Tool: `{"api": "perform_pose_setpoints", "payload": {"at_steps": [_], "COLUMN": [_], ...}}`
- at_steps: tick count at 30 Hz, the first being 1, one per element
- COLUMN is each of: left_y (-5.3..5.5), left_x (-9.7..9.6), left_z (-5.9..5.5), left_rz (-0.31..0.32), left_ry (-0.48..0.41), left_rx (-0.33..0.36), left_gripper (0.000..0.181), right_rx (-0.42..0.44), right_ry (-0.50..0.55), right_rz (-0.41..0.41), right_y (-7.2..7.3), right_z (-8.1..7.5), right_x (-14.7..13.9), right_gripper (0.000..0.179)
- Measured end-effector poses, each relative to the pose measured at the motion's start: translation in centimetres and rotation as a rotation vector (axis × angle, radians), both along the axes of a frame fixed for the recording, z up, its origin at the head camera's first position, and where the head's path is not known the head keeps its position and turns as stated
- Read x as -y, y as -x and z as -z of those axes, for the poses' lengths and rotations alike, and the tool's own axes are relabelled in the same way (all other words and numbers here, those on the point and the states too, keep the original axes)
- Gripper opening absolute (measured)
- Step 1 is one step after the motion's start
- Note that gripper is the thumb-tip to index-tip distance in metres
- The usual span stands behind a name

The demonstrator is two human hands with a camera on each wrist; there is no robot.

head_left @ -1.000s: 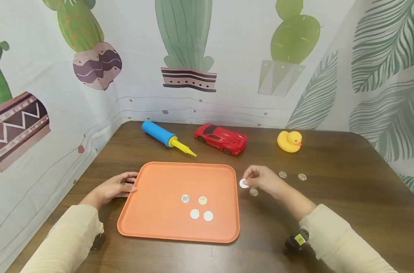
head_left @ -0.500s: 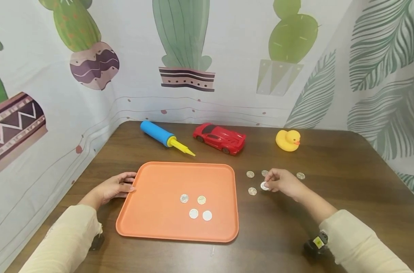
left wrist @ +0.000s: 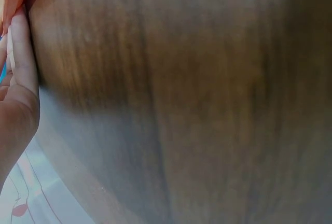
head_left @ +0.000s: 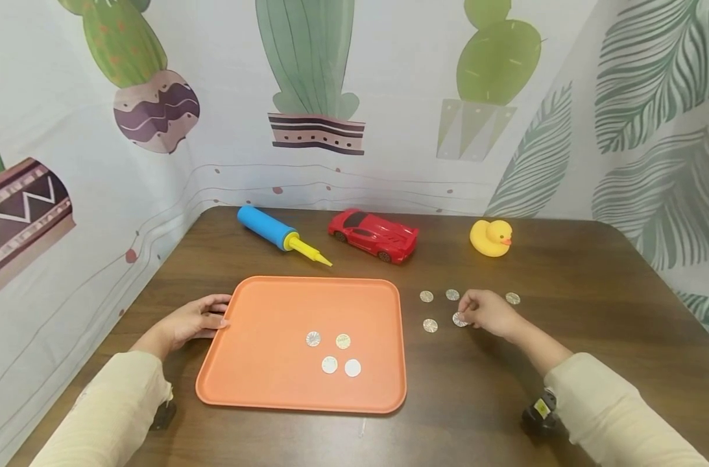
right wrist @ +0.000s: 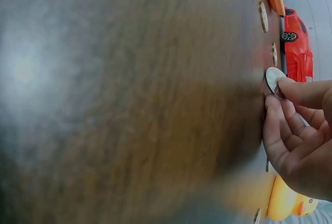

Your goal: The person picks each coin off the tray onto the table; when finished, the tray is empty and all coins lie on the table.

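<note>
Right of the orange tray (head_left: 255, 350), a person's right-hand grip (head_left: 490, 314) pinches a silvery coin (head_left: 459, 320) low over the counter (head_left: 447, 402), while the left-hand grip (head_left: 192, 320) rests unclenched against the tray's left rim. Four coins lie inside the tray; four other coins (head_left: 427, 296) sit to its right. The step appears to be laying the pinched coin down, though whether it touches is hard to tell; the next move calls for settling it flat, then easing the pinch

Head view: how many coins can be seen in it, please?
9: four coins on the tray, four on the table to its right, one coin pinched in the right hand. Others may hide behind that hand.
</note>
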State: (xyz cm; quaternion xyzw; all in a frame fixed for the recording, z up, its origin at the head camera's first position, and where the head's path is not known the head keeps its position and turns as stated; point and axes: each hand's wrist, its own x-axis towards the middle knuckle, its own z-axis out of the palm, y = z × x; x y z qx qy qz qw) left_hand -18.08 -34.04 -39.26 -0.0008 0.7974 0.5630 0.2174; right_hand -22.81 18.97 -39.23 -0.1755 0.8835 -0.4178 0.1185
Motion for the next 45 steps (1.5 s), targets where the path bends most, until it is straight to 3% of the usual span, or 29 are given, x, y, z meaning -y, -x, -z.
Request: {"api": "perform_pose_setpoints", "payload": {"at_steps": [7, 19, 29, 38, 45], "left_y": [-0.1, -0.2, -0.2, 0.0, -0.1], "left_x": [0.0, 0.0, -0.1, 0.0, -0.1], "left_z": [-0.1, 0.0, -0.1, -0.1, 0.0], "left_rz": [-0.002, -0.003, -0.008, -0.005, -0.008], "left_ry": [0.002, -0.018, -0.015, -0.006, -0.007], "left_rx": [0.003, -0.005, -0.006, -0.007, -0.005], "left_gripper": [0.067, 0.066, 0.065, 0.064, 0.064], "right_rx": [-0.081, -0.066, -0.044, -0.083, -0.058], "right_ry": [-0.105, -0.167, -0.124, -0.121, -0.063], "right_rz": [-0.004, 0.023, 0.045, 0.071, 0.056], "right_y": [0.1, 0.3, 0.2, 0.0, -0.4], "right_z": [-0.4, -0.3, -0.1, -1.4, -2.1], "right_x": [0.4, 0.6, 0.5, 0.7, 2.2], "right_gripper": [0.006, 0.011, 0.009, 0.011, 0.013]}}
